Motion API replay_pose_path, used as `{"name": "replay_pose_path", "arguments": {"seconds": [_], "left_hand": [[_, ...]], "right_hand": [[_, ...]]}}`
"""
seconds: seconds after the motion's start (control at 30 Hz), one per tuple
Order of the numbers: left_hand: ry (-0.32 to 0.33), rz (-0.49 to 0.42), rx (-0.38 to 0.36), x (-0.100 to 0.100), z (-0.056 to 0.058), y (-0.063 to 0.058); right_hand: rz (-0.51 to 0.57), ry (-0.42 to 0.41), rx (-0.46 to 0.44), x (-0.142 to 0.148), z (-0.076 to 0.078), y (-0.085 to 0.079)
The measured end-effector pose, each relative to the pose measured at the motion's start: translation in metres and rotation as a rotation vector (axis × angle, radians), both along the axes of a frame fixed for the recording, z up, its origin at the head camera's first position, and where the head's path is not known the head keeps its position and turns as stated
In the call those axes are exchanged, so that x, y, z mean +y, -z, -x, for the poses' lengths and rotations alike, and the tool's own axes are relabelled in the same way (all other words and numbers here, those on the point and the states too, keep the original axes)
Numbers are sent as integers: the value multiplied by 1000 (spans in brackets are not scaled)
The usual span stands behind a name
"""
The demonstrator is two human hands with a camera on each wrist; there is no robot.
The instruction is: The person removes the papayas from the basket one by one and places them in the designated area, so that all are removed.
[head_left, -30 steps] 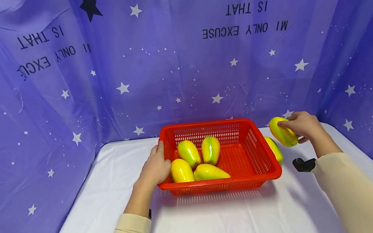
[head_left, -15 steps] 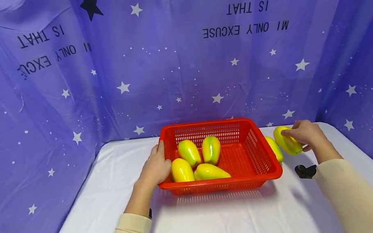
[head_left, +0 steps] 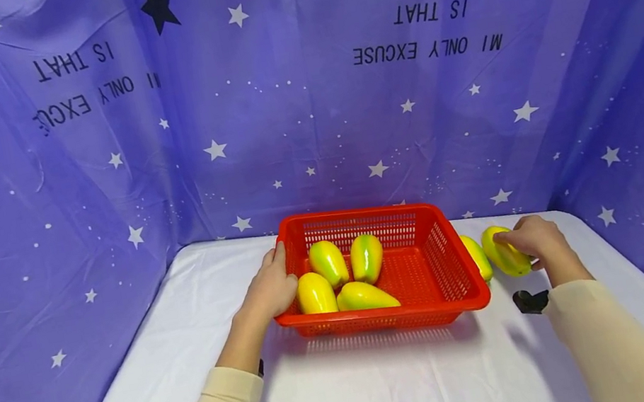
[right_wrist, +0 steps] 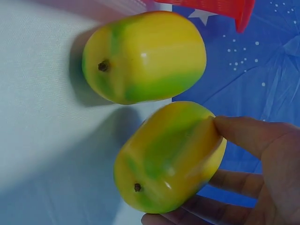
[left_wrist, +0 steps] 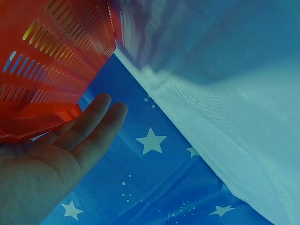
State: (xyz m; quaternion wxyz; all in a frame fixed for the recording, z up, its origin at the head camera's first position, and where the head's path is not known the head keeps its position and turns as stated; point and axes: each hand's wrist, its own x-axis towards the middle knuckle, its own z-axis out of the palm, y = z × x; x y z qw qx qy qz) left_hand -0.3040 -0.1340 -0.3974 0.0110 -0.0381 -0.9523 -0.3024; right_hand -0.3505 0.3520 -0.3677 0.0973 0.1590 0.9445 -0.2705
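A red plastic basket (head_left: 407, 315) with slotted walls stands on the table, several yellow-green mangoes (head_left: 367, 295) lying in its left half. At its left end my left hand (head_left: 269, 289) holds the rim, thumb on top; in the left wrist view its fingers (left_wrist: 93, 133) extend beneath the rim, and the thumb is hidden. My right hand (head_left: 541, 241) grips a mango (right_wrist: 168, 157) between thumb and fingers, right of the basket. Another mango (right_wrist: 145, 58) lies on the table between that one and the basket's right wall, which partly hides it in the head view.
White cloth covers the table (head_left: 394, 389). A purple-blue curtain (head_left: 302, 161) with stars and lettering closes off the back and both sides. A black strap piece (head_left: 531, 301) juts out at my right wrist.
My right hand has lowered the mango and shifted slightly right, down toward the table beside the other mango. The left hand and the basket have stayed in place.
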Motion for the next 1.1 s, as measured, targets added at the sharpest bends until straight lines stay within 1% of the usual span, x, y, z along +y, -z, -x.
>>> {"name": "replay_pose_path", "arguments": {"seconds": [0.37,0.63,0.87,1.1], "left_hand": [[5,-2,6,-2,-1,0],[-4,6,9,-2,0,0],[3,3,17,0,0,0],[-2,8,22,0,0,1]], "right_hand": [[10,11,-46,3,0,9],[23,-7,-58,2,2,10],[28,8,-73,4,4,14],[25,-29,-72,6,2,12]]}}
